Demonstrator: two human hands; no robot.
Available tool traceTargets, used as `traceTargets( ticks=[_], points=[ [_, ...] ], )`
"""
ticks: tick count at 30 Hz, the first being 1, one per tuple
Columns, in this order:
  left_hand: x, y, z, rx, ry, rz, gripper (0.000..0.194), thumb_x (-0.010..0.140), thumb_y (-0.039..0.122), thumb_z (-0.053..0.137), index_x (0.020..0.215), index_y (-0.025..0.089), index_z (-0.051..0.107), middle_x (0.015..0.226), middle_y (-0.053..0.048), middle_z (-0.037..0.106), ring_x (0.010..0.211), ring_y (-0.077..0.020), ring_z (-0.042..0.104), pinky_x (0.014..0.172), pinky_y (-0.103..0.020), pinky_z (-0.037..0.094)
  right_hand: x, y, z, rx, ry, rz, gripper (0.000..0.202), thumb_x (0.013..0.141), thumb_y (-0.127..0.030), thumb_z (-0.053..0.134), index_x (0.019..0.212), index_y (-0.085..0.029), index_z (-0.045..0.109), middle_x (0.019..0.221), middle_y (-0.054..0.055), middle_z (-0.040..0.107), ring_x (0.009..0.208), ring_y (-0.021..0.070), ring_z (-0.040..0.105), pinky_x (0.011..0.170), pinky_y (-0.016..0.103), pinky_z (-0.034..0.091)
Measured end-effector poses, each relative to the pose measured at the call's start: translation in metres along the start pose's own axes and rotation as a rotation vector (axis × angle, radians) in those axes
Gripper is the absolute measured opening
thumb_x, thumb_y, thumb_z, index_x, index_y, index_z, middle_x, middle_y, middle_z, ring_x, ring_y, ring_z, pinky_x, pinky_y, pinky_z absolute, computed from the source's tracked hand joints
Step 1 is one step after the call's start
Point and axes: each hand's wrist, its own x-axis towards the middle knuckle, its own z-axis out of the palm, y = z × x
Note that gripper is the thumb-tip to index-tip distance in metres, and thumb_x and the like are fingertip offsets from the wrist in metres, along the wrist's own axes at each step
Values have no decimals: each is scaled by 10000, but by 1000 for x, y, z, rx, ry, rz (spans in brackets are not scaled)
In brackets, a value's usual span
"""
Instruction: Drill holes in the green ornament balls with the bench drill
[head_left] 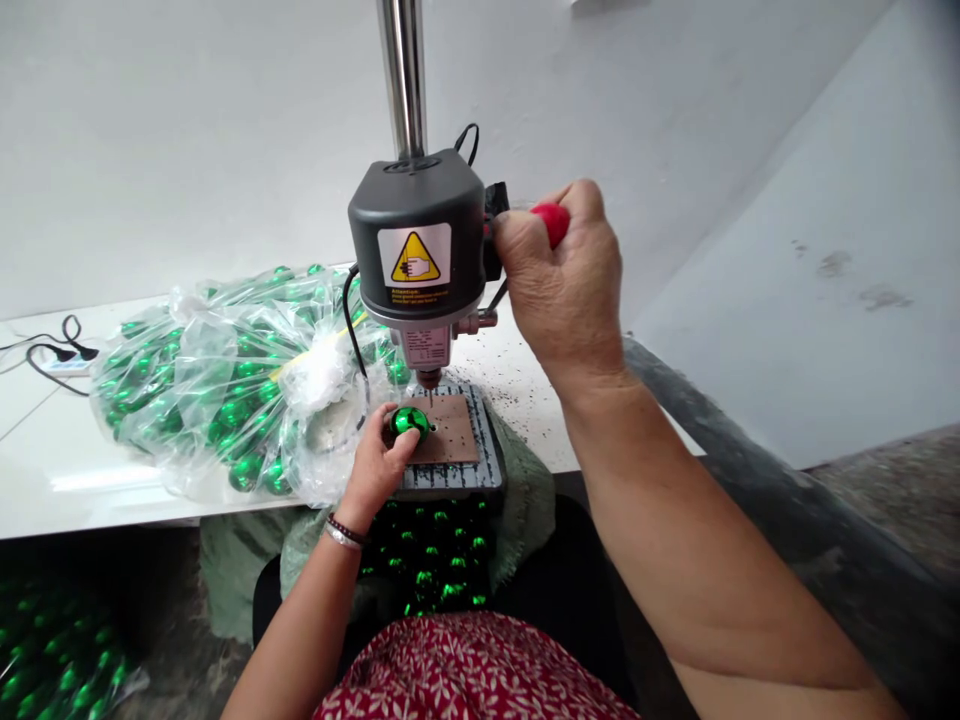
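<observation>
A shiny green ball ornament (409, 424) is gripped in my left hand (379, 455), just over a brown board (454, 435) on the drill press base (484, 430). The thin drill bit (431, 397) hangs close beside the ball, slightly to its right; whether they touch I cannot tell. Above stands the dark grey drill press head (416, 235) with a yellow warning label. My right hand (566, 275) is wrapped round the red-knobbed feed handle (553, 223) on the head's right side.
Clear plastic bags (202, 370) full of green balls lie on the white table (45, 480) at left. Several more green balls (431, 560) sit below the base, and another bagful (60, 650) is at lower left. Dark shavings (517, 385) litter the tabletop. A power strip (67, 362) with cords lies far left.
</observation>
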Motion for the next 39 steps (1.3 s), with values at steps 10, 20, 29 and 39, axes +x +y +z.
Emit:
traceTargets(
  ticks=[10, 20, 29, 39],
  points=[
    [19, 1, 4, 473, -20, 286, 469, 718, 234, 695, 1175, 162, 614, 1147, -117, 685, 1092, -268, 630, 1008, -445, 486, 0, 0, -1, 55, -10, 16, 268, 875, -292, 581, 781, -172, 361, 668, -91, 359, 630, 18, 302, 737, 186, 355],
    [21, -5, 4, 362, -163, 255, 493, 804, 310, 673, 1278, 201, 592, 1141, -75, 700, 1076, -252, 632, 991, -401, 485, -2, 2, -1, 44, -12, -26, 256, 894, -288, 556, 787, -174, 353, 688, -79, 398, 661, 23, 339, 703, 196, 320],
    [29, -4, 6, 311, -164, 182, 465, 751, 304, 709, 1183, 164, 610, 1082, -74, 703, 1004, -231, 645, 944, -376, 497, -3, 0, -3, 66, -12, -4, 270, 878, -281, 581, 771, -190, 351, 677, -67, 394, 648, 41, 347, 657, 216, 324],
    [30, -1, 11, 448, -193, 269, 548, 717, 285, 767, 1248, 208, 651, 1143, -67, 731, 1048, -265, 652, 967, -390, 506, -5, -1, -3, 33, -15, -24, 265, 885, -284, 562, 777, -175, 346, 683, -79, 341, 644, 18, 295, 684, 190, 291]
  ],
)
